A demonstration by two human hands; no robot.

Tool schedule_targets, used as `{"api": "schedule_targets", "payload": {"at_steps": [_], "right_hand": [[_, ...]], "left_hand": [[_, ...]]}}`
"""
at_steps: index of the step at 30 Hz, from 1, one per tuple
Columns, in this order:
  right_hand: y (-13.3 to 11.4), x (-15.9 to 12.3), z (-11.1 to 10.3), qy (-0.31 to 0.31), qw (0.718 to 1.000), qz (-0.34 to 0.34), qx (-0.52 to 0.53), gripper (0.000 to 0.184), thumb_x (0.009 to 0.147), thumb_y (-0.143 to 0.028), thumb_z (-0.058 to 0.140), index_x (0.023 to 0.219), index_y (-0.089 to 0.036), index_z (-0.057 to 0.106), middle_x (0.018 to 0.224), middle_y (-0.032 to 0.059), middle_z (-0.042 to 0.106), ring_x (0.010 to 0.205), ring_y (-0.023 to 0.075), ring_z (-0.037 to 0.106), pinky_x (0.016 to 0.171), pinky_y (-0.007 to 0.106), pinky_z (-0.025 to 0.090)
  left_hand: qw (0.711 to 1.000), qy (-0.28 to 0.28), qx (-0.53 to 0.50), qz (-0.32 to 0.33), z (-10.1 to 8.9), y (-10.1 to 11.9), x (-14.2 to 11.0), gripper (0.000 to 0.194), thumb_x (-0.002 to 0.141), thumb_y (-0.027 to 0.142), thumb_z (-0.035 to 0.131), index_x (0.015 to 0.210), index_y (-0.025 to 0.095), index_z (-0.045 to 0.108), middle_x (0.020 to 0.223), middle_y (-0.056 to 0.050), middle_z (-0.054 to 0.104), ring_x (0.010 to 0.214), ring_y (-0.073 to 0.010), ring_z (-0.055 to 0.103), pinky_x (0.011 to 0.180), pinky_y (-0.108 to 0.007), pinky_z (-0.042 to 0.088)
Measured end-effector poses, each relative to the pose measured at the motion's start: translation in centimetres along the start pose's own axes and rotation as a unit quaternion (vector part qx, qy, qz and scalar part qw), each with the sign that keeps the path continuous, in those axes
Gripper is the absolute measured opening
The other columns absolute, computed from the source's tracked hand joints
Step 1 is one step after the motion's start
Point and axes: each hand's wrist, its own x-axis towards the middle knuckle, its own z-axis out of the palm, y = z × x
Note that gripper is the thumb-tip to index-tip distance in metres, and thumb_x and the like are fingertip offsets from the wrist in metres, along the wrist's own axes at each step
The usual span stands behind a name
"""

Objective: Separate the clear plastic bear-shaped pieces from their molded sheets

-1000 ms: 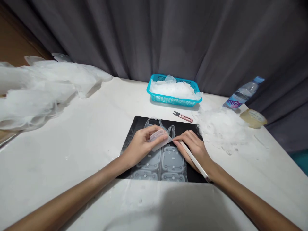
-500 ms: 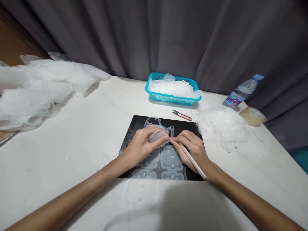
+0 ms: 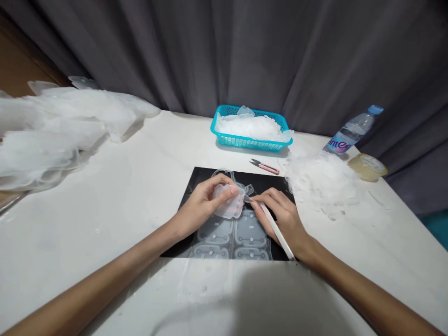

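Note:
My left hand [image 3: 209,198] pinches a translucent, rounded-square silicone piece [image 3: 229,205] between thumb and fingers, raised over the sheet. In my right hand [image 3: 278,210] is a slim white-handled craft knife [image 3: 278,231], its thin tip pointing left at the piece's right edge. Whether the tip touches the piece I cannot tell. Below both hands lies a translucent moulded sheet [image 3: 250,231] with several similar rounded-square shapes, spread on a black mat [image 3: 280,252]. Loose trimmed strips of it curl up behind my left hand.
Pink-handled thread snips [image 3: 265,166] lie behind the mat. A turquoise basket [image 3: 252,143] holds white translucent pieces. On the right are a heap of clear scraps [image 3: 322,179], a water bottle [image 3: 353,130] and a tape roll [image 3: 367,168]. Stacked translucent sheets [image 3: 63,126] fill the left.
My left hand has turned the silicone piece so its flat face shows more. The knife tip now sits at its right edge, and my right hand has shifted only slightly.

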Motion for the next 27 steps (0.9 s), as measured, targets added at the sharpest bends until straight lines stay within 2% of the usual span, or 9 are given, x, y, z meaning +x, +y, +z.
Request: {"api": "schedule_targets", "payload": {"at_steps": [5, 8, 12, 15, 18, 22, 24, 27], "right_hand": [[0.2, -0.3, 0.1, 0.02, 0.997, 0.055, 0.053, 0.023, 0.103, -0.02, 0.058, 0.124, -0.024, 0.065, 0.101, 0.0081, 0.064, 0.092, 0.0216, 0.067, 0.084, 0.038, 0.058], [-0.2, -0.3, -0.2, 0.056, 0.996, 0.049, 0.048, 0.027, 0.101, -0.015, 0.058, 0.126, -0.024, 0.065, 0.102, 0.0083, 0.063, 0.093, 0.0221, 0.067, 0.083, 0.039, 0.058], [-0.7, -0.4, -0.3, 0.108, 0.993, 0.012, 0.041, 0.024, 0.096, -0.012, 0.064, 0.116, -0.026, 0.064, 0.096, 0.0072, 0.065, 0.087, 0.0237, 0.065, 0.078, 0.041, 0.058], [-0.9, -0.4, -0.2, 0.077, 0.996, -0.011, 0.042, 0.028, 0.094, -0.016, 0.07, 0.12, -0.025, 0.062, 0.099, 0.0082, 0.064, 0.09, 0.0244, 0.065, 0.079, 0.041, 0.059], [-0.9, -0.2, -0.2, 0.05, 0.996, 0.025, 0.067, 0.035, 0.096, -0.022, 0.07, 0.129, -0.025, 0.06, 0.105, 0.0091, 0.061, 0.096, 0.024, 0.063, 0.084, 0.041, 0.058], [-0.5, 0.2, -0.4, -0.025, 0.984, 0.06, 0.168, 0.043, 0.098, -0.024, 0.068, 0.139, -0.024, 0.058, 0.11, 0.0082, 0.06, 0.1, 0.0211, 0.063, 0.088, 0.037, 0.056], [-0.3, 0.3, -0.4, -0.051, 0.972, 0.054, 0.225, 0.035, 0.098, -0.024, 0.068, 0.133, -0.023, 0.063, 0.106, 0.0063, 0.061, 0.095, 0.0188, 0.063, 0.085, 0.034, 0.055], [-0.2, 0.3, -0.5, -0.053, 0.961, 0.06, 0.265, 0.018, 0.096, -0.022, 0.071, 0.114, -0.021, 0.069, 0.096, 0.0033, 0.062, 0.087, 0.0162, 0.062, 0.08, 0.031, 0.051]], "left_hand": [[0.994, -0.039, -0.084, -0.055, 0.0, -0.1, -0.4, 0.029, 0.092, 0.047, 0.071, 0.095, 0.018, 0.064, 0.087, -0.002, 0.071, 0.073, -0.016, 0.066, 0.066, -0.026, 0.052], [0.986, -0.049, -0.138, -0.082, 0.0, -0.2, -0.5, 0.031, 0.085, 0.041, 0.081, 0.097, 0.019, 0.063, 0.087, -0.002, 0.073, 0.074, -0.0165, 0.069, 0.068, -0.027, 0.055], [0.977, -0.047, -0.174, -0.113, 0.2, -0.5, -0.6, 0.037, 0.076, 0.035, 0.09, 0.099, 0.019, 0.065, 0.084, 0.0, 0.07, 0.073, -0.0135, 0.067, 0.067, -0.023, 0.055], [0.967, -0.06, -0.208, -0.131, 0.3, -0.5, -0.8, 0.035, 0.077, 0.033, 0.09, 0.098, 0.018, 0.067, 0.086, 0.001, 0.068, 0.072, -0.0113, 0.065, 0.067, -0.021, 0.053], [0.959, -0.075, -0.231, -0.149, 0.5, -0.4, -0.9, 0.032, 0.079, 0.034, 0.089, 0.097, 0.017, 0.068, 0.085, 0.001, 0.067, 0.071, -0.011, 0.064, 0.065, -0.02, 0.052], [0.954, -0.115, -0.231, -0.151, 0.4, -0.1, -1.0, 0.03, 0.083, 0.034, 0.086, 0.097, 0.017, 0.067, 0.081, 0.002, 0.063, 0.069, -0.0099, 0.06, 0.062, -0.019, 0.048], [0.958, -0.131, -0.21, -0.142, 0.3, -0.2, -0.9, 0.029, 0.084, 0.036, 0.084, 0.097, 0.017, 0.066, 0.081, 0.002, 0.063, 0.069, -0.0097, 0.059, 0.062, -0.019, 0.047], [0.969, -0.144, -0.166, -0.117, 0.0, -0.5, -0.8, 0.031, 0.085, 0.038, 0.083, 0.097, 0.017, 0.064, 0.084, 0.002, 0.063, 0.073, -0.0103, 0.059, 0.066, -0.021, 0.047]]}}
